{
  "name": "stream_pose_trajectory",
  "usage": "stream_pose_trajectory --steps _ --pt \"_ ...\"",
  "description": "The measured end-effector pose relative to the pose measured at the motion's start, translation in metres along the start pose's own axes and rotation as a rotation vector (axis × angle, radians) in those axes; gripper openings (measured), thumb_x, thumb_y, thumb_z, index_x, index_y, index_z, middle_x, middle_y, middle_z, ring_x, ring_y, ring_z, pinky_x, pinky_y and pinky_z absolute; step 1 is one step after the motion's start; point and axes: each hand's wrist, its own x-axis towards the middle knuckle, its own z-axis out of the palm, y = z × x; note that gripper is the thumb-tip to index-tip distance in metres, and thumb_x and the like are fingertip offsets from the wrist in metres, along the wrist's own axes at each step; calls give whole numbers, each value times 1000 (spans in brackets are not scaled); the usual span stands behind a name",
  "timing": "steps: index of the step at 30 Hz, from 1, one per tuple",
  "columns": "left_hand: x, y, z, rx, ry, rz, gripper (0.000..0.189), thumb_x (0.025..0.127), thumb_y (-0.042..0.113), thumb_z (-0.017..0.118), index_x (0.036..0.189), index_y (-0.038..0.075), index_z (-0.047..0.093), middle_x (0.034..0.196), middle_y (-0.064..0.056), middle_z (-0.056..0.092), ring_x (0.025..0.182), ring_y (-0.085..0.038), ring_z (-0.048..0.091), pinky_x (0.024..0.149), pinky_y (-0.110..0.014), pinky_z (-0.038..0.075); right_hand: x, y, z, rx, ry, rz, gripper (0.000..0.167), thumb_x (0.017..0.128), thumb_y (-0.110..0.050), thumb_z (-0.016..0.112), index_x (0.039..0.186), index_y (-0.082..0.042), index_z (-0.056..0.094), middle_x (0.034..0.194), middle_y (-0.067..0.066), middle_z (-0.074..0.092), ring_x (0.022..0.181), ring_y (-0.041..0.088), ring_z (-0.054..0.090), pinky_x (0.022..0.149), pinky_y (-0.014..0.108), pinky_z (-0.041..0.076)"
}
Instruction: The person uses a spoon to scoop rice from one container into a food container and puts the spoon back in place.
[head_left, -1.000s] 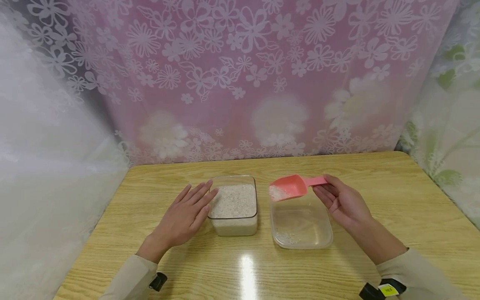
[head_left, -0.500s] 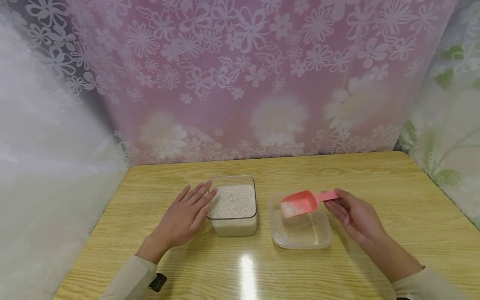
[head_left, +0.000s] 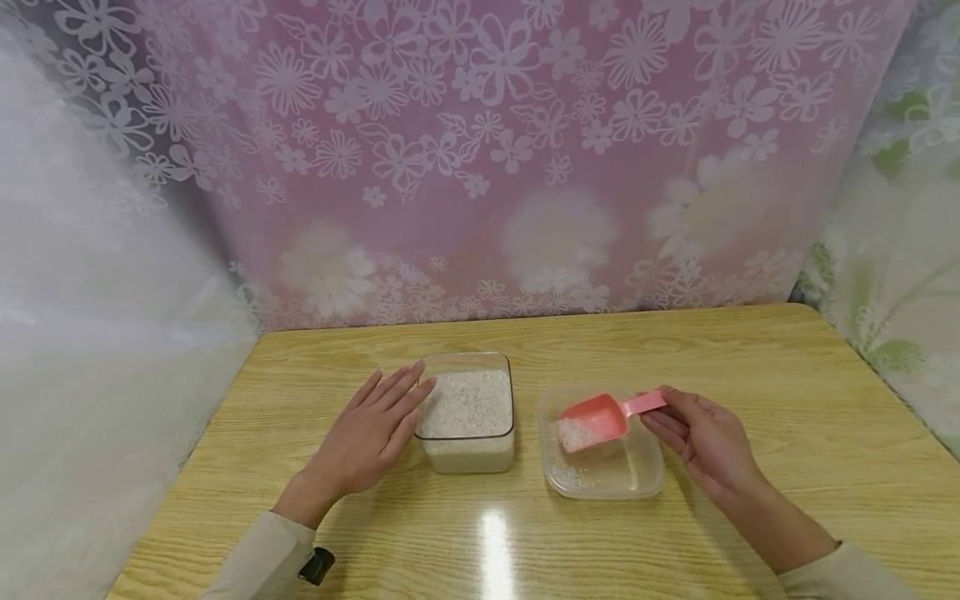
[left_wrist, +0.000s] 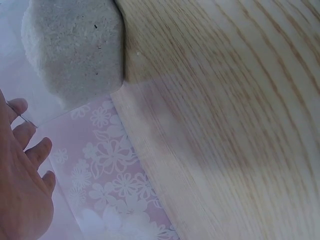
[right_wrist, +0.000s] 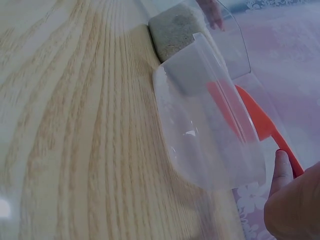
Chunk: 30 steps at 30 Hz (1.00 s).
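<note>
We see the pink scoop (head_left: 603, 417) right of the frame's centre, at the mouth of the clear tub (head_left: 633, 475), with white grains (head_left: 576, 434) at its front; held there, we judge, so strays land in the tub. The right grip (head_left: 708, 442) is closed, pinching the end of the scoop's handle (head_left: 647, 403), which likely keeps it outside the tub. At frame centre, the grain-filled container (head_left: 468, 458) stands just beside the tub on the counter (head_left: 420, 542), so, we suppose, one arm reaches both. The left grip (head_left: 367, 437) is unclenched, grasping nothing, its nearly straight fingers against the container's left edge, probably steadying it.
</note>
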Motion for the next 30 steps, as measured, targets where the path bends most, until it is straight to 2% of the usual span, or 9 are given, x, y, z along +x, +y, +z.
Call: stream_pose_trajectory --steps 13,22,30 --pt "0 0 0 3 12 1 48 105 31 31 152 19 30 157 -2 21 142 -21 20 116 -44 10 1 4 2 -67 31 -41 13 98 -10 56 99 1 63 95 14 71 89 22 69 82 31 53" --pt "0 -2 1 -10 19 3 48 105 30 32 151 19 31 157 -4 22 142 -22 21 116 -44 10 2 3 5 -132 43 -83 16 97 -12 57 102 3 59 98 14 71 89 22 69 81 32 53" --pt "1 -4 2 -11 24 10 48 105 28 36 151 19 31 156 -4 23 142 -21 22 116 -44 11 3 6 6 -236 61 -157 21 96 -14 59 105 5 57 98 13 71 89 20 70 79 32 54"
